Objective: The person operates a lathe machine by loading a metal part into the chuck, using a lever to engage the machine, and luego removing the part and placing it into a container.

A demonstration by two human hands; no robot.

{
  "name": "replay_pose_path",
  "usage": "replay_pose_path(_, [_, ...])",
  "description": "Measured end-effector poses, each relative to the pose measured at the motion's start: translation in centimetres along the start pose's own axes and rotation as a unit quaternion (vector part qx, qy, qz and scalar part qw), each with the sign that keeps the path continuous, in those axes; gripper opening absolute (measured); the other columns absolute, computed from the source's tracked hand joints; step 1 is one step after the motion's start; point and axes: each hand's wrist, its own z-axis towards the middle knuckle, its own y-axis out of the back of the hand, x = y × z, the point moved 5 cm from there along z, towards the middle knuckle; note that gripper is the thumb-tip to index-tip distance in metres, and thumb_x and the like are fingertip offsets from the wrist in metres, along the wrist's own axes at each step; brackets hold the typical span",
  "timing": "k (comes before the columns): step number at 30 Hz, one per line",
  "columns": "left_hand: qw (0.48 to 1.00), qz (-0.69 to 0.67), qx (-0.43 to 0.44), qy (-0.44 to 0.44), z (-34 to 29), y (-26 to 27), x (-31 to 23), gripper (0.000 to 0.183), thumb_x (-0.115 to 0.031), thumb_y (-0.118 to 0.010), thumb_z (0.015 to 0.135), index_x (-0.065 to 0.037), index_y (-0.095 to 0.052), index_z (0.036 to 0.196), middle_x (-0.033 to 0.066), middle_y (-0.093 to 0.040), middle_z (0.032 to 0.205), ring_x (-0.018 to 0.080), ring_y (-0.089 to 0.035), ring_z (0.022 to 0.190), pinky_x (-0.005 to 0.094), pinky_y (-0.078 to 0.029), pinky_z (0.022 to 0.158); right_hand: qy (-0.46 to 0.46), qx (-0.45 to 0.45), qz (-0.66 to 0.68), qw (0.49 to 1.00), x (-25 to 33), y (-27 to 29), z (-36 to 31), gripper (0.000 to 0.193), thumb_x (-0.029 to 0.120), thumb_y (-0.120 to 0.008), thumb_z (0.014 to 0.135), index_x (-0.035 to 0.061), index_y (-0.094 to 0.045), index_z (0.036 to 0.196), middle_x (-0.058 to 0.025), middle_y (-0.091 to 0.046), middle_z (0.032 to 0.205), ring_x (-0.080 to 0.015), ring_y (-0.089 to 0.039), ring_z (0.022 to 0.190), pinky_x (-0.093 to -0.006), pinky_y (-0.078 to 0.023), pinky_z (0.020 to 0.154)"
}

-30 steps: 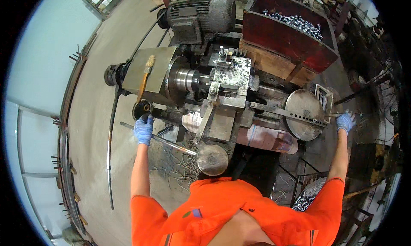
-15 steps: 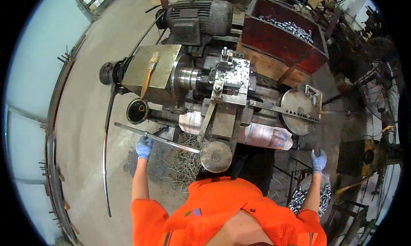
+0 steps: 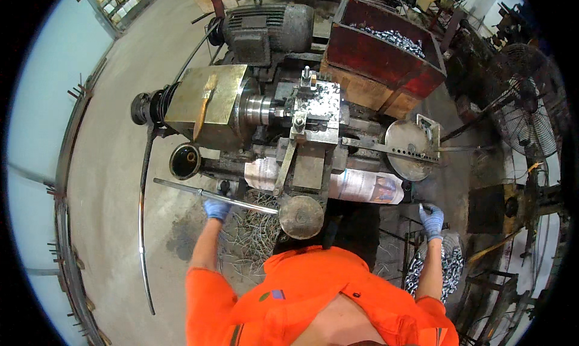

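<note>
Brighter left, dimmer right, curved fisheye edges

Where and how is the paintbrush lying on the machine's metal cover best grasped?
Probably by the wooden handle, with the left hand coming from the near side: the handle slants that way, its tip passing the front edge of the metal cover, while the bristles point away.

Left fingers partly hidden behind steel rod, orange shirt cut off by lower edge
</note>
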Motion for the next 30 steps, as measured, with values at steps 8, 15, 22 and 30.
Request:
replay_pose_path(8, [0.996,0.012,0.087,-0.012,-0.8,1.1,1.6,0.045,-0.048,-0.048,0.082,-0.013,-0.063,0.106,0.0150,-0.064,0.103,0.0335,-0.060,0.096,0.0424,-0.048,0.082,0.076,-0.019,0.076,0.994,7.7,4.0,5.3,0.025,0.020,-0.074,0.072,-0.0009,-0.068,0.084,-0.0147,-0.067,0.080,-0.0228,-0.065,0.073,-0.0312,-0.050,0.070])
replay_pose_path(15, [0.993,-0.085,0.058,0.059,-3.1,8.2,7.4,0.043,-0.041,-0.059,0.080,-0.014,-0.060,0.113,0.0192,-0.063,0.100,0.0343,-0.062,0.092,0.0429,-0.047,0.081,0.340,-0.007,0.187,0.922,28.0,5.4,7.9,0.022,0.019,-0.072,0.073,0.0020,-0.068,0.087,-0.0127,-0.066,0.079,-0.0230,-0.064,0.072,-0.0315,-0.049,0.068])
replay_pose_path(22, [0.956,-0.125,-0.249,0.091,-11.7,26.9,10.9,0.032,-0.030,-0.055,0.086,-0.013,-0.061,0.113,0.0132,-0.066,0.090,0.0288,-0.063,0.079,0.0394,-0.049,0.072,0.447,0.111,0.147,0.875,43.8,2.2,5.0,0.026,0.030,-0.070,0.072,0.0078,-0.069,0.084,-0.0121,-0.065,0.076,-0.0277,-0.061,0.072,-0.0375,-0.048,0.070])
replay_pose_path(30, [0.938,-0.036,-0.287,0.191,-14.8,25.4,19.2,0.037,-0.036,-0.059,0.084,-0.012,-0.061,0.112,0.0111,-0.066,0.093,0.0273,-0.062,0.085,0.0390,-0.048,0.076,0.544,0.109,0.023,0.831,51.4,-3.7,2.4,0.039,0.048,-0.059,0.076,0.0118,-0.071,0.082,-0.0151,-0.064,0.077,-0.0329,-0.058,0.082,-0.0421,-0.041,0.084])
